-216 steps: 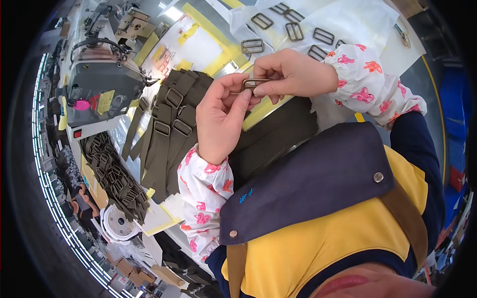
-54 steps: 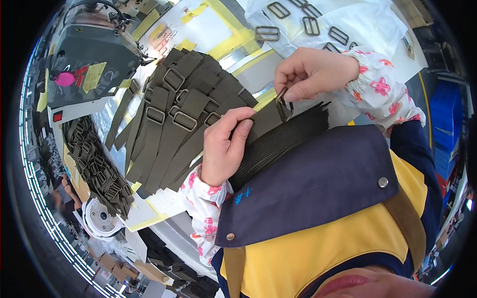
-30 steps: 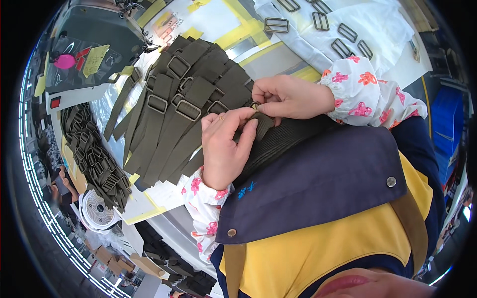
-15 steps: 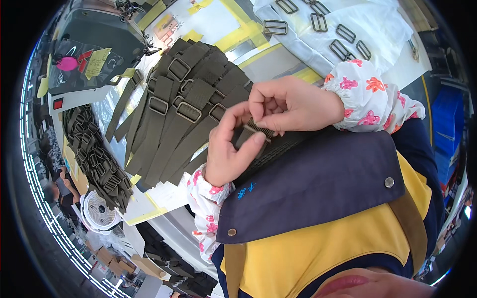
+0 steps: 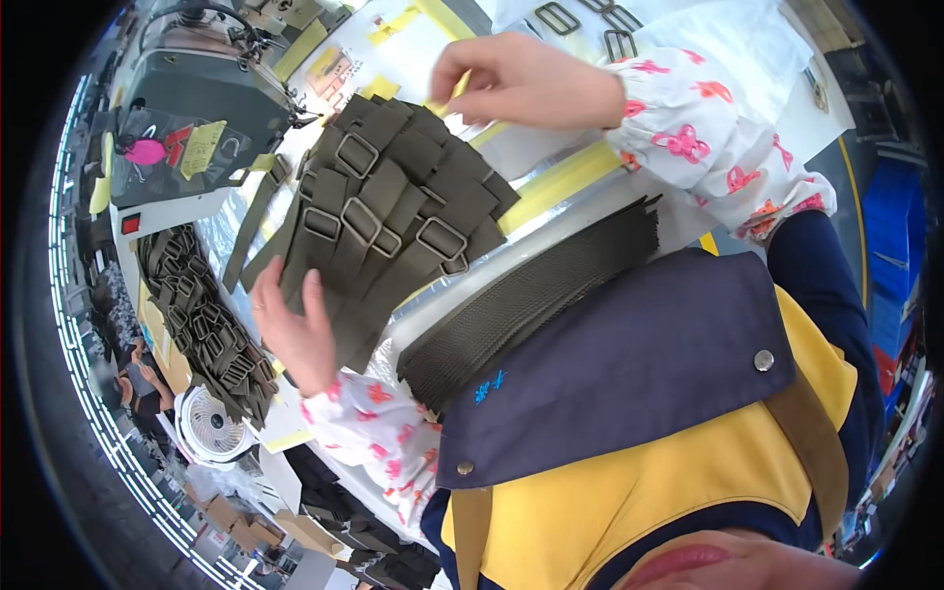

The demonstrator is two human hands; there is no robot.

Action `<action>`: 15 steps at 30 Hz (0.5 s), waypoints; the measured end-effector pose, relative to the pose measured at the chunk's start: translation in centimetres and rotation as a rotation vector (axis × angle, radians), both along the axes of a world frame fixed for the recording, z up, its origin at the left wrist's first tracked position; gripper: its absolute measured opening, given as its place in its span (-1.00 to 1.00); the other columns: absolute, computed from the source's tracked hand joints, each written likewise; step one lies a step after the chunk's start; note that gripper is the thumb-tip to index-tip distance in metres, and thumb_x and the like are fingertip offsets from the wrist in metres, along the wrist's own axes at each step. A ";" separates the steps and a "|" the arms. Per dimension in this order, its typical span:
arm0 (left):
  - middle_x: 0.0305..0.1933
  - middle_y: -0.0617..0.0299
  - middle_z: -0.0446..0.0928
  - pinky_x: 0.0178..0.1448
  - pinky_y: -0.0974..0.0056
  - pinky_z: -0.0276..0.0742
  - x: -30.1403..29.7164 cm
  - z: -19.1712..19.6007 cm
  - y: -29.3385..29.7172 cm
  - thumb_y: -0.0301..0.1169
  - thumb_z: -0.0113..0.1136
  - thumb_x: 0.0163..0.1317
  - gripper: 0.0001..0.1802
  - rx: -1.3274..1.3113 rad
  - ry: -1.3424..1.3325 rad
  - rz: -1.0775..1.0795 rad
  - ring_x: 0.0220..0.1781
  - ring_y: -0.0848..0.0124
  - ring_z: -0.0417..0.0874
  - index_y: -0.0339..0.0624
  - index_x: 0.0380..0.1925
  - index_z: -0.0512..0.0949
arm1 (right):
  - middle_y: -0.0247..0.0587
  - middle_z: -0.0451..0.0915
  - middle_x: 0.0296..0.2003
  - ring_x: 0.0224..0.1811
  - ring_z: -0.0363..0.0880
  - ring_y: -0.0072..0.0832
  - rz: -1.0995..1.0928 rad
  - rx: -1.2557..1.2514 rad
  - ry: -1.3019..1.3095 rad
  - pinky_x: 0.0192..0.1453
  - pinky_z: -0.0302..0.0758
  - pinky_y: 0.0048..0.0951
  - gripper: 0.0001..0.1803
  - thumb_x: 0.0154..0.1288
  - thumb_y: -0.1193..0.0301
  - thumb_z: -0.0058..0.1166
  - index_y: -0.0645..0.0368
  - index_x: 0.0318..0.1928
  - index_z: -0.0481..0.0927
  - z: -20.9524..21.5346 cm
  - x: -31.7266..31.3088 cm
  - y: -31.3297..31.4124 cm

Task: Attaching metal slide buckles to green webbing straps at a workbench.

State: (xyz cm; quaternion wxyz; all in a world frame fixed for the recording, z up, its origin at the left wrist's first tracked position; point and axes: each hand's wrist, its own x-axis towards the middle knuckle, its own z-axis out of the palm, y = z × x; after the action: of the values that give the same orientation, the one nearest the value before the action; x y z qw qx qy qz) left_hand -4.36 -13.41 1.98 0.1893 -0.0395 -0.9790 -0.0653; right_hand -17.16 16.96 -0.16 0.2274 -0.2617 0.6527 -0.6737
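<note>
Webbing stack (image 5: 536, 290) sits right by the apron (image 5: 619, 349), probably for easy reach. Left hand (image 5: 298, 339) has its grip spread wide, looks empty, by the buckled straps (image 5: 398, 165), overlapped maybe to save bench (image 5: 678, 218) space. Right hand's (image 5: 536, 81) half-curled, empty-looking too; slide buckles (image 5: 620, 44) lie beyond on white sheeting (image 5: 678, 25).

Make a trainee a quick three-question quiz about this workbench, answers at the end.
1. Multiple choice: which lies nearest the dark apron?
A) the buckled pile
B) the plain strips
C) the white fan
2. True or false: the left hand and right hand are touching each other.
3. Fill in: the loose buckles lie on a ____ sheet.

Key:
1. B
2. False; they are apart.
3. white
</note>
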 end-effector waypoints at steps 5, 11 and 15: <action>-0.24 0.09 0.54 -0.08 0.23 0.46 1.2 0.0 9.2 -0.58 0.19 0.00 -0.74 0.431 -0.225 -0.367 -0.17 0.19 0.56 -0.22 -0.24 0.55 | -0.14 0.49 -0.44 -0.36 0.52 -0.25 -0.267 1.017 0.882 -0.29 0.43 -0.33 -0.82 0.12 0.38 0.05 0.23 -0.31 0.47 -0.4 -1.2 6.0; -0.26 0.06 0.54 -0.16 0.24 0.47 -1.1 -2.5 17.0 -0.49 0.16 0.05 -0.81 0.519 -0.511 -0.739 -0.23 0.13 0.55 -0.26 -0.28 0.54 | 0.00 0.45 -0.51 -0.34 0.48 -0.10 -0.364 0.760 0.878 -0.24 0.39 -0.21 -0.79 0.05 0.33 0.08 0.24 -0.43 0.45 -3.5 -2.8 5.7; -0.31 0.01 0.55 -0.21 0.22 0.47 -2.6 -3.8 19.0 -0.42 0.10 0.12 -0.81 0.490 -0.762 -0.793 -0.28 0.09 0.56 -0.28 -0.30 0.55 | 0.04 0.46 -0.50 -0.33 0.47 -0.09 -0.210 0.820 0.772 -0.20 0.38 -0.20 -0.77 0.03 0.34 0.09 0.26 -0.42 0.45 -3.9 -4.0 5.6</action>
State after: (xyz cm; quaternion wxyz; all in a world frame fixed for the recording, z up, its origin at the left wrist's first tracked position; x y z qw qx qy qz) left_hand -7.00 5.56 -1.81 -0.2100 -0.3307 -0.8449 -0.3641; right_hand -21.16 22.60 -4.04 -0.0128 -0.3129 0.9189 -0.2397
